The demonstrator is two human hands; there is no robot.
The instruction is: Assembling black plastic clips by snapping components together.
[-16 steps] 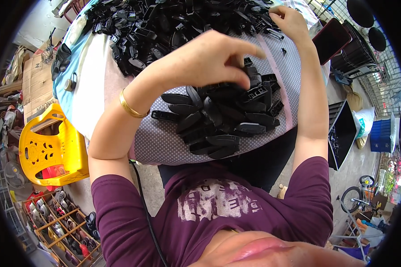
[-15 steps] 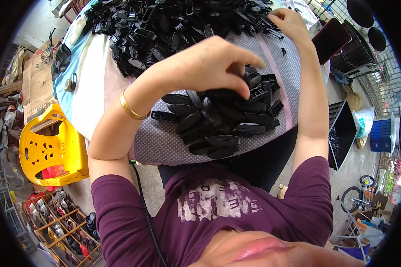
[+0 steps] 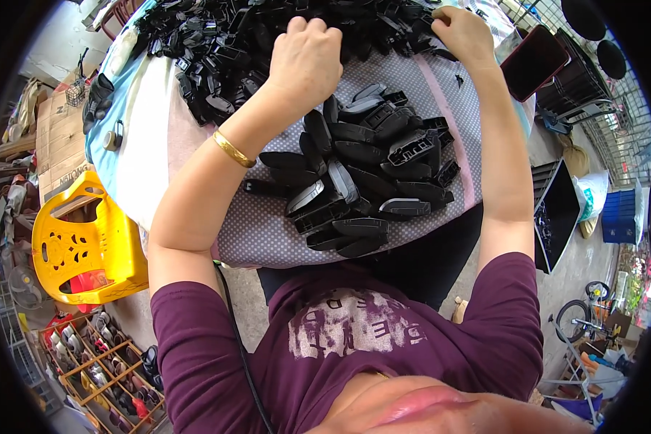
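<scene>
A large heap of black plastic parts (image 3: 228,54) covers the far side of the table. My left hand (image 3: 305,61), with a gold bangle at its wrist, reaches into the heap's near edge. Its fingers curl down and whatever they hold is hidden. At the heap's right end my right hand (image 3: 466,37) is closed in a pinch; I cannot make out what is in it. Closer to me lies a smaller pile of elongated black plastic casings (image 3: 362,181), some glossy, some showing slotted insides. Neither hand touches this near pile.
The table wears a dotted grey cloth (image 3: 253,228). At the right edge are a dark phone-like slab (image 3: 534,64) and a black bin (image 3: 557,217). A yellow plastic chair (image 3: 87,239) stands left, near a shoe rack (image 3: 105,369). A black cable (image 3: 233,325) hangs beside me.
My left hand has moved from above the near pile, away and leftward to the far heap. My right hand has barely shifted at the heap's right end.
</scene>
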